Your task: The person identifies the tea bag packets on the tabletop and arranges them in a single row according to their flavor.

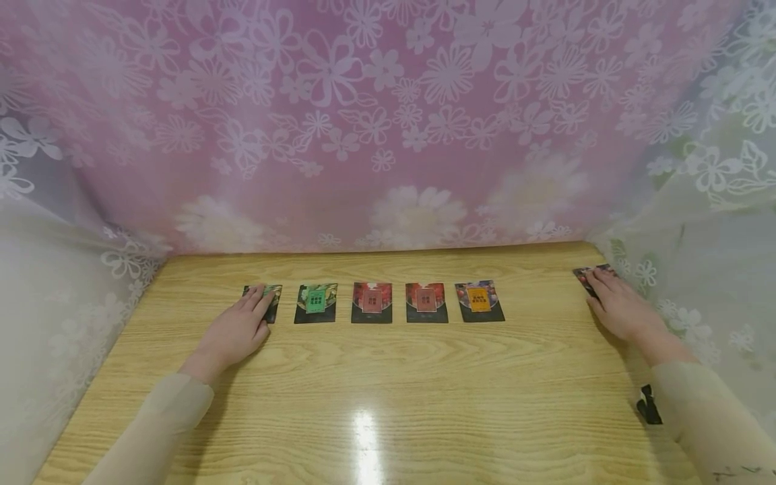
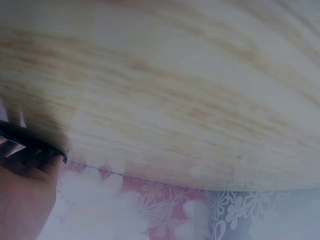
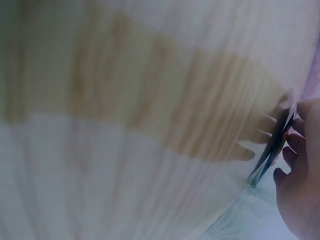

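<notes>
My left hand (image 1: 238, 328) rests with its fingers stretched over a green-and-black tea sachet (image 1: 272, 304) at the left end of a row. Much of that sachet is hidden beneath the fingers. To its right, a sachet with a green label (image 1: 315, 303) lies flat, followed by two red-labelled sachets, one (image 1: 372, 302) beside the other (image 1: 427, 302), and an orange-labelled sachet (image 1: 480, 301). At the table's far right corner, my right hand (image 1: 624, 306) lies over another dark sachet (image 1: 584, 274), fingers extended on top of it. The right wrist view shows those fingertips against the sachet (image 3: 274, 142).
A small black object (image 1: 649, 405) lies at the right edge of the wooden table (image 1: 303, 411), partly behind the right sleeve (image 1: 697, 397). Flower-patterned pink cloth (image 1: 388, 135) hangs along the back edge, and pale cloth hangs at both sides.
</notes>
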A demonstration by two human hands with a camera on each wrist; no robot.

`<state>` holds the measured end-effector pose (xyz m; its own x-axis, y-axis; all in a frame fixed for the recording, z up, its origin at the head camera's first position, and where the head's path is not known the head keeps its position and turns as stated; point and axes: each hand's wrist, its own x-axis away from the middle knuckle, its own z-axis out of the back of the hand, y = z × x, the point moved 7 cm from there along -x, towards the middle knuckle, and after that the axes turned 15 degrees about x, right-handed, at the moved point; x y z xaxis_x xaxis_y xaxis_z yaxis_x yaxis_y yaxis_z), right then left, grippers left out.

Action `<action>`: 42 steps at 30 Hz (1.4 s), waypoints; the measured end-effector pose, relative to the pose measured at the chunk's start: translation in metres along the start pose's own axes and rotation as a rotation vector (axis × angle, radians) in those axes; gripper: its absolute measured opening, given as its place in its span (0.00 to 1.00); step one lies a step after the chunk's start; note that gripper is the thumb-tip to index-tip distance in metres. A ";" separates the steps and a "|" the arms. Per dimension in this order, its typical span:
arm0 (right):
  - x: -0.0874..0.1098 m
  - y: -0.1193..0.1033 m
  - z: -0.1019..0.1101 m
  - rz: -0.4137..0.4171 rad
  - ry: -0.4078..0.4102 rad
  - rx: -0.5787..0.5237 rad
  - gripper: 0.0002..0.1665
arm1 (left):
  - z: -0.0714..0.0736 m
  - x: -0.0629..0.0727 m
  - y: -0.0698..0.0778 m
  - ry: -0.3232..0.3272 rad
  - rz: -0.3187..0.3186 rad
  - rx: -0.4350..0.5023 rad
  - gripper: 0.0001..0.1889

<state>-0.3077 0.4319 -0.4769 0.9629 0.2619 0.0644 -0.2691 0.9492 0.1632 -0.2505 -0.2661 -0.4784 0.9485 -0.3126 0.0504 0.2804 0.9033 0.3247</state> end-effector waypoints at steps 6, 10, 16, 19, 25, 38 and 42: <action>-0.001 0.005 0.004 0.008 0.058 0.026 0.33 | -0.002 -0.001 -0.002 0.000 0.002 -0.008 0.34; -0.001 0.008 0.001 0.008 0.032 0.024 0.34 | -0.003 -0.001 -0.003 0.003 -0.001 -0.018 0.34; 0.000 0.008 -0.001 -0.001 -0.003 0.005 0.36 | -0.003 -0.001 -0.003 0.009 -0.004 -0.021 0.34; 0.001 0.007 -0.002 -0.007 -0.015 -0.014 0.37 | -0.004 -0.001 -0.004 0.010 -0.004 -0.026 0.33; 0.000 0.002 0.000 -0.004 -0.019 -0.007 0.38 | -0.004 -0.001 -0.004 0.016 -0.005 -0.037 0.33; -0.001 -0.018 0.002 0.043 0.019 0.007 0.38 | -0.004 -0.001 -0.004 0.015 -0.009 -0.035 0.33; -0.003 -0.025 0.002 0.065 0.035 0.023 0.38 | -0.003 -0.001 -0.003 0.014 -0.011 -0.032 0.34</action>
<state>-0.3040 0.4073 -0.4788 0.9433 0.3293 0.0408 -0.3311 0.9258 0.1826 -0.2519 -0.2674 -0.4819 0.9472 -0.3188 0.0333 0.2955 0.9087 0.2948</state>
